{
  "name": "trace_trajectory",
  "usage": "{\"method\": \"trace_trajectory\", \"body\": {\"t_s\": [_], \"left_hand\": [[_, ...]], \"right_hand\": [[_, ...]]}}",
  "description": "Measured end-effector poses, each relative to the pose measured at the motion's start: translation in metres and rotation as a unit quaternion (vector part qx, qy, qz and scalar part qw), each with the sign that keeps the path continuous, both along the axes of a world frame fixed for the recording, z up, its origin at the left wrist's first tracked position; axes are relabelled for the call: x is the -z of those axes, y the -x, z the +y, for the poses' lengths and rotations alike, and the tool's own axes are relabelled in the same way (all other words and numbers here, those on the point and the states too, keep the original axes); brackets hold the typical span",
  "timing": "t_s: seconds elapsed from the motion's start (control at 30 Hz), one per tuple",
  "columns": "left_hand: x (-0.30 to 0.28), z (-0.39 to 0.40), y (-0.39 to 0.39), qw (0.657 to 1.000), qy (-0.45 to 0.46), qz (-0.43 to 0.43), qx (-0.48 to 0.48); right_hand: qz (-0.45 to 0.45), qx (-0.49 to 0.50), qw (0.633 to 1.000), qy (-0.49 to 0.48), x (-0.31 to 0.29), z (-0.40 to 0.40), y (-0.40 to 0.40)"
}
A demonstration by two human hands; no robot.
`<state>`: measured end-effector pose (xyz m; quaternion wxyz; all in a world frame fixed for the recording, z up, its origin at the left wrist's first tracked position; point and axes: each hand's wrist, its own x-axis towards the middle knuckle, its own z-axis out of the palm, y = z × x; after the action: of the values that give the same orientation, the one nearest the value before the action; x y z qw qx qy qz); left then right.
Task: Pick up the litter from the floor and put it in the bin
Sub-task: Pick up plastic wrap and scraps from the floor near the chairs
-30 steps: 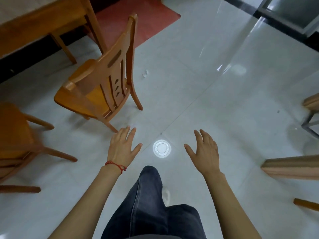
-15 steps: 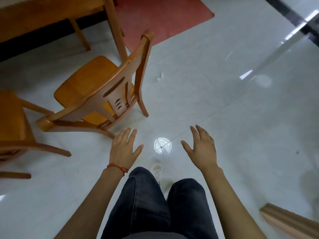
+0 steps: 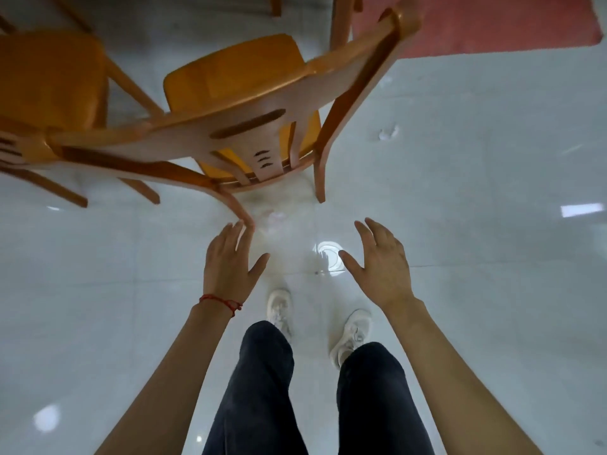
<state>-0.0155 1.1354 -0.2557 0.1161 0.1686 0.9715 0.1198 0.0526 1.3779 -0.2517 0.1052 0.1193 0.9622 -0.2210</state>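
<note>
Two bare hands, left hand [image 3: 228,262] and right hand [image 3: 381,264], spread wide, empty. Small crumpled white litter scrap [image 3: 387,133] on glossy white tiled floor [image 3: 492,192], far right, beside orange wooden chair [image 3: 236,103].

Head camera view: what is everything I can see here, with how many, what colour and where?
litter scrap: one, white, on the floor right of the near chair
near chair: one, orange wood, centre top, back toward the camera
second chair: one, orange wood, far left, partly cut off
rug: one, red, top right
floor: white glossy tiles with light reflections
bin: none in view
shoes: two, white
trousers: dark
wrist string: one, red, left wrist
left hand: open, empty
right hand: open, empty
</note>
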Motion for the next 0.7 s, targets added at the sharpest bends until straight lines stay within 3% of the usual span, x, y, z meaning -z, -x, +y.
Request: {"method": "trace_trajectory", "body": {"t_s": [0.27, 0.7], "left_hand": [[0.123, 0.014, -0.007, 0.997, -0.02, -0.001, -0.079], [0.397, -0.007, 0.022, 0.988, -0.019, 0.013, -0.152]], "right_hand": [[0.001, -0.039, 0.999, 0.013, 0.134, 0.01, 0.047], [0.028, -0.02, 0.997, 0.076, 0.423, -0.044, 0.101]]}}
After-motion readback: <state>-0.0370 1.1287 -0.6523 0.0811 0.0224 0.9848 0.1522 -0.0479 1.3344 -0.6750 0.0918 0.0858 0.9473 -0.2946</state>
